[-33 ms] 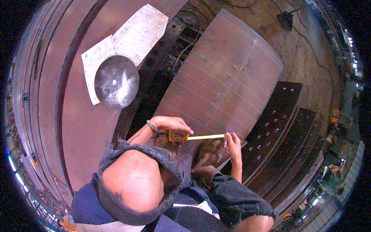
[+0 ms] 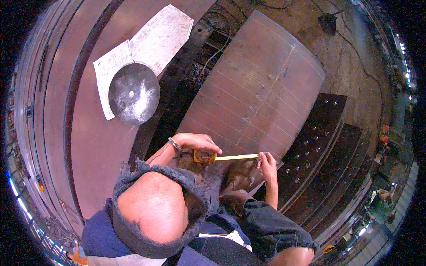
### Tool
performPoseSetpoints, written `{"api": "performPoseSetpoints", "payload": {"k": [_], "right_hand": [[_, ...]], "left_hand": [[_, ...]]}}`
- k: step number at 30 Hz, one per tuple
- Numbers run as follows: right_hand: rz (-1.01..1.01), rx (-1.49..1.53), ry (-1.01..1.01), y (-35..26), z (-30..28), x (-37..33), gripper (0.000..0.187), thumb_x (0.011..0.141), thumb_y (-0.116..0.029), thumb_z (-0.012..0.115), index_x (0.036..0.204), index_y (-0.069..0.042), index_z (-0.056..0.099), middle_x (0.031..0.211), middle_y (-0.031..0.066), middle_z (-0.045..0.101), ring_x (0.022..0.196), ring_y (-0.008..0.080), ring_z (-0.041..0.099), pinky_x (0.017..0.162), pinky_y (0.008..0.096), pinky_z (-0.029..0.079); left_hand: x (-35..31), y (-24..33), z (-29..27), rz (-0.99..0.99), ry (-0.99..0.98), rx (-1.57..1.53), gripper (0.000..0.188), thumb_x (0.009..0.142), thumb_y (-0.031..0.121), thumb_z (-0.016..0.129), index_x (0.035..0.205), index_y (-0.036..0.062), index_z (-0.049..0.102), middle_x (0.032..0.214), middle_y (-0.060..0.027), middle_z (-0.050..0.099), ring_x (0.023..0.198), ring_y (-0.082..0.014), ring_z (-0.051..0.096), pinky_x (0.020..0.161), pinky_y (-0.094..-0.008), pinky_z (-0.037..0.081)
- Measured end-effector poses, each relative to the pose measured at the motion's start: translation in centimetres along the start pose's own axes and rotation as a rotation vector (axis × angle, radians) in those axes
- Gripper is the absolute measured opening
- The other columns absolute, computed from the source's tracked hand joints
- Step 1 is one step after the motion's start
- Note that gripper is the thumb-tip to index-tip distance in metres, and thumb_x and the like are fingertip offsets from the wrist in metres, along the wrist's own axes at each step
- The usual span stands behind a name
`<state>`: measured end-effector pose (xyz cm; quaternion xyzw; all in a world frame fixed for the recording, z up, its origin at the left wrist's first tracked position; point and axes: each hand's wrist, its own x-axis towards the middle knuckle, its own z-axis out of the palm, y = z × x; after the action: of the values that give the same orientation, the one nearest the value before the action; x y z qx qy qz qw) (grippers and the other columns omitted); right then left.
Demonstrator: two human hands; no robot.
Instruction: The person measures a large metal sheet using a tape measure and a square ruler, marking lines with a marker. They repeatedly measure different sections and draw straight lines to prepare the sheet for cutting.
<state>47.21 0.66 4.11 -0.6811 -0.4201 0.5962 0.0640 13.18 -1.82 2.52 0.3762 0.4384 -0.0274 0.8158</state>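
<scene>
My left hand [image 2: 199, 142], with a chain bracelet at its wrist, is closed over the yellow case of a tape measure [image 2: 205, 156]. From the case a short length of yellow blade [image 2: 235, 157] runs out nearly level to the right. The blade's end is pinched between the fingers of my right hand [image 2: 267, 165]. Both hands are at the near end of a large brown steel plate [image 2: 262, 80]. Thin pale parallel lines cross this plate, and one long line with small marks runs along its middle. Finger details under the case are hidden.
At the left, a dark round disc [image 2: 120, 97] smeared with white powder lies partly over white sheets [image 2: 162, 37] on another steel plate [image 2: 102, 146]. Dark plates with holes [image 2: 310, 137] are stacked at the right. A black block [image 2: 327, 23] and cables are at the far right.
</scene>
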Motion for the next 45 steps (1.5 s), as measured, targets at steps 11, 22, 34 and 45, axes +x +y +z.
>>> {"api": "performPoseSetpoints", "payload": {"k": [11,22,34,45], "right_hand": [[-0.083,-0.048,0.02,1.4,-0.2,0.6,0.027,0.101,-0.031,0.054,0.096,-0.005,0.06,0.058,-0.0011,0.054,0.042,0.0055,0.04,0.038,0.0227,0.03],[0.003,0.003,0.019,0.8,0.3,0.7,0.026,0.101,-0.031,0.055,0.094,-0.006,0.059,0.056,-0.0016,0.052,0.04,0.0051,0.038,0.037,0.0223,0.027],[0.048,0.0,-0.011,1.5,-0.3,0.8,0.025,0.101,-0.034,0.055,0.098,-0.009,0.06,0.058,-0.0027,0.051,0.04,0.0043,0.035,0.036,0.0211,0.023],[0.038,-0.012,-0.004,1.9,-0.5,1.0,0.027,0.101,-0.034,0.055,0.098,-0.008,0.059,0.057,-0.0021,0.05,0.04,0.0049,0.035,0.036,0.0216,0.023]], "left_hand": [[0.7,-0.8,0.0,0.027,0.009,0.002,0.067,0.084,0.063,0.066,0.108,0.0003,0.073,0.106,-0.0106,0.072,0.096,-0.0196,0.065,0.085,-0.0333,0.051],[0.1,-0.9,0.2,0.015,-0.011,-0.085,0.05,0.091,0.049,0.066,0.106,0.0023,0.074,0.099,-0.0034,0.072,0.093,-0.0128,0.063,0.083,-0.0306,0.05],[1.8,-2.1,0.2,0.025,-0.018,-0.062,0.043,0.094,0.043,0.064,0.117,0.007,0.072,0.115,-0.004,0.072,0.11,-0.0138,0.063,0.096,-0.0299,0.048],[1.5,-1.7,0.2,-0.016,0.017,-0.02,0.048,0.092,0.046,0.066,0.116,0.0052,0.072,0.114,-0.0053,0.072,0.107,-0.0147,0.064,0.094,-0.0302,0.049]]}}
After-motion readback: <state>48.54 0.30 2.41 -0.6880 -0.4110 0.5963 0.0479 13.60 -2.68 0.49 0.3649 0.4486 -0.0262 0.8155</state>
